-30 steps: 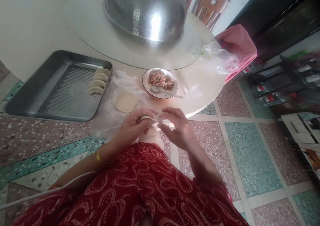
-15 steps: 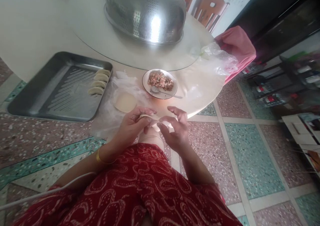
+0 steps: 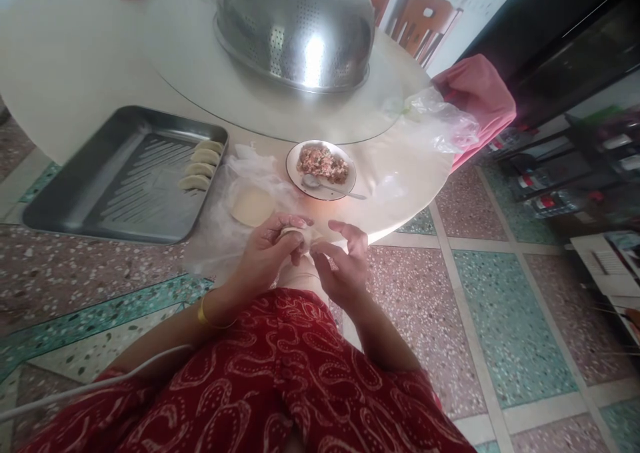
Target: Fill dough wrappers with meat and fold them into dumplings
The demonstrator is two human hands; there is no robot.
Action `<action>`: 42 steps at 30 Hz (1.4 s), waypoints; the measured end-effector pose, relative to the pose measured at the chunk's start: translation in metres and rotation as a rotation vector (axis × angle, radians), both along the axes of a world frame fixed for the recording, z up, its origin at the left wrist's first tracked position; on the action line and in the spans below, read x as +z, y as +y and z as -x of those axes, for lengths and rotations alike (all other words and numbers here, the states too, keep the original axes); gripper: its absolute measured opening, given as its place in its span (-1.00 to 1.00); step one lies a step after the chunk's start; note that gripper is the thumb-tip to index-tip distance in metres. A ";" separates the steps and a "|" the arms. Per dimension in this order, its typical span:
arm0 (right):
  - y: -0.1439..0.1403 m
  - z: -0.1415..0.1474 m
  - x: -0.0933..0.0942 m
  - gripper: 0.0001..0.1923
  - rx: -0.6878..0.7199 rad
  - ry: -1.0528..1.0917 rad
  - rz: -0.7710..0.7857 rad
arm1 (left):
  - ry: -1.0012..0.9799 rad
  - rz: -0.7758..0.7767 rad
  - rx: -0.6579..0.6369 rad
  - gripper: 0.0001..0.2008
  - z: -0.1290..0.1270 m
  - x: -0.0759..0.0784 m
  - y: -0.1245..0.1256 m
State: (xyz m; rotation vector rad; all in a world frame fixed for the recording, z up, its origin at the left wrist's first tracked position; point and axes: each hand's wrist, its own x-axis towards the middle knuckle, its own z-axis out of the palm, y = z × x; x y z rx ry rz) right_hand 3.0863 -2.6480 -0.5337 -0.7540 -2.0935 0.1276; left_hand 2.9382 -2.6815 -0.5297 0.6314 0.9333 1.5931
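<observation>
Left hand [image 3: 265, 256] and right hand [image 3: 340, 266] — fingertips together, pinched shut.

Four folded dumplings [image 3: 199, 164] lie in one metal tray [image 3: 100, 193], up and left of the grip. One dumpling [image 3: 295, 236] sits in the grip itself. Just above it: one wrapper stack [image 3: 253, 206], one filling plate [image 3: 300, 179], one spoon [image 3: 327, 186]. One steel colander [image 3: 295, 26] beyond.

This is looking like a home dining area: a round table [image 3: 75, 59] is standing on a terrazzo floor [image 3: 500, 319], carrying a steel food cover [image 3: 295, 26] (perforated), with wooden chairs [image 3: 425, 26] waiting behind.
</observation>
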 end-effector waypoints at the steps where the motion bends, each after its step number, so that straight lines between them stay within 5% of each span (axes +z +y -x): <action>1: 0.000 -0.001 0.000 -0.82 0.005 -0.011 -0.004 | 0.003 0.003 0.001 -0.91 0.000 0.000 0.000; 7: 0.007 -0.012 0.005 -0.77 0.049 0.092 0.053 | 0.036 0.017 -0.005 -0.91 -0.001 0.001 -0.001; 17: 0.015 -0.013 0.014 -0.87 -0.005 -0.070 0.128 | 0.155 0.002 -0.090 -0.93 0.002 -0.003 -0.003; 25: 0.023 -0.013 0.007 -0.92 0.044 0.163 0.545 | 0.190 0.097 -0.120 -0.87 0.000 -0.003 0.002; 33: 0.020 -0.020 0.008 -0.75 0.081 0.067 0.452 | 0.147 0.076 -0.164 -0.87 -0.001 -0.006 0.005; 42: 0.024 -0.022 0.004 -0.92 -0.020 0.044 0.367 | 0.287 0.087 -0.238 -0.84 -0.005 -0.010 0.005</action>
